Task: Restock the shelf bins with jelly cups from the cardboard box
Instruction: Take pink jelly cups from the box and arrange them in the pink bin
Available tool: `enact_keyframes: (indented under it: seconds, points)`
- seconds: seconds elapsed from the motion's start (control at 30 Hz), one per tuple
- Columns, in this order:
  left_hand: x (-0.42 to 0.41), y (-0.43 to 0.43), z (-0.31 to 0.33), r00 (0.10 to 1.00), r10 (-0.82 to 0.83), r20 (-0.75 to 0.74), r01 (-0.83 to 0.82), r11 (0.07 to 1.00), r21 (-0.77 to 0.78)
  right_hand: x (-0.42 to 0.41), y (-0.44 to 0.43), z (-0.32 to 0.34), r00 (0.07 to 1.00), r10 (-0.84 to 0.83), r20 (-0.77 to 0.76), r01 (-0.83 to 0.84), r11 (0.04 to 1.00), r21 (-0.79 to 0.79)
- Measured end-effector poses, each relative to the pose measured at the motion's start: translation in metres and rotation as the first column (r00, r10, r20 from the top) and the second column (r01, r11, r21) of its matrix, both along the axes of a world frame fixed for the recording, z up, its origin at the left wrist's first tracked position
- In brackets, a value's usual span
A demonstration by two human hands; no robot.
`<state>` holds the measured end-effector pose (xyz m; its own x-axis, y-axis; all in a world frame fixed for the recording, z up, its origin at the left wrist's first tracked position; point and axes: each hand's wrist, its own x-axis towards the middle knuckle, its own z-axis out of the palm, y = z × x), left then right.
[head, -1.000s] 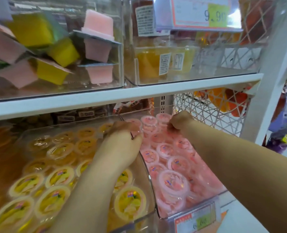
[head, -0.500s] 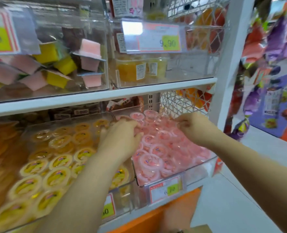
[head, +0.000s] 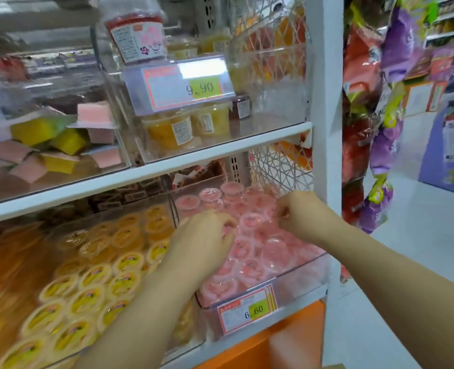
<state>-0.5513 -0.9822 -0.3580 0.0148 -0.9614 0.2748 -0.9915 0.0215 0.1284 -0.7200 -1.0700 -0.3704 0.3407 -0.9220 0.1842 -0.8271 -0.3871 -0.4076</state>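
Pink jelly cups (head: pixel 252 262) fill a clear shelf bin (head: pixel 300 278) on the lower shelf, at the right end. My left hand (head: pixel 204 235) lies on the cups at the bin's left side, fingers bent down onto their lids. Over the bin's right rear part hovers my right hand (head: pixel 297 214), its fingers curled beside a pink cup (head: pixel 251 219). I cannot tell whether they pinch anything. The bin to the left holds yellow jelly cups (head: pixel 95 278); my left forearm crosses over it. No cardboard box is clearly in view.
A white shelf board (head: pixel 220 150) runs close above the bins and carries clear bins of other jellies. A white upright post (head: pixel 324 102) stands right of my right hand. Snack bags (head: pixel 380 129) hang beyond it. An orange base panel (head: pixel 287 339) lies below.
Both hands have drawn back from the rear of the pink bin toward its middle and front. The view has pulled back and swung right, showing more of the aisle.
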Motion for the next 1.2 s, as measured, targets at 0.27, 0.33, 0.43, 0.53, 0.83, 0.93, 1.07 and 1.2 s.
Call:
enact_keyframes:
  seconds: [0.27, 0.33, 0.43, 0.53, 0.83, 0.93, 1.07, 1.2]
  points:
    - [-0.029, -0.035, 0.006, 0.876, 0.105, -0.471, 0.014, 0.97, 0.242, 0.004, 0.001, -0.017, 0.871, 0.205, 0.446, -0.069, 0.951, -0.302]
    - [-0.033, -0.038, 0.003, 0.779, 0.136, -0.612, 0.015, 0.972, 0.236, 0.002, -0.001, -0.021, 0.821, 0.232, 0.521, -0.048, 0.938, -0.343]
    - [-0.044, -0.042, 0.0, 0.499, 0.168, -0.85, 0.009, 0.98, 0.199, -0.002, 0.001, -0.022, 0.79, 0.236, 0.566, -0.051, 0.945, -0.323]
    - [-0.053, -0.046, 0.001, 0.158, 0.179, -0.971, 0.028, 0.982, 0.186, -0.002, 0.005, -0.022, 0.725, 0.23, 0.65, -0.097, 0.967, -0.235]
    - [-0.042, -0.061, 0.011, -0.024, 0.147, -0.989, 0.028, 0.989, 0.146, -0.001, -0.004, -0.014, 0.707, 0.118, 0.698, -0.118, 0.992, -0.049]
    - [-0.04, -0.066, 0.004, -0.069, 0.122, -0.99, 0.025, 0.992, 0.121, 0.007, -0.007, -0.015, 0.704, 0.093, 0.704, -0.09, 0.995, -0.041]
    - [-0.034, -0.084, 0.002, -0.079, 0.143, -0.987, -0.071, 0.986, 0.148, 0.015, -0.014, -0.019, 0.774, 0.104, 0.625, -0.087, 0.995, -0.058]
    - [-0.024, -0.122, 0.006, 0.425, 0.246, -0.871, -0.223, 0.961, 0.163, -0.001, -0.007, -0.011, 0.847, 0.252, 0.468, -0.107, 0.943, -0.314]
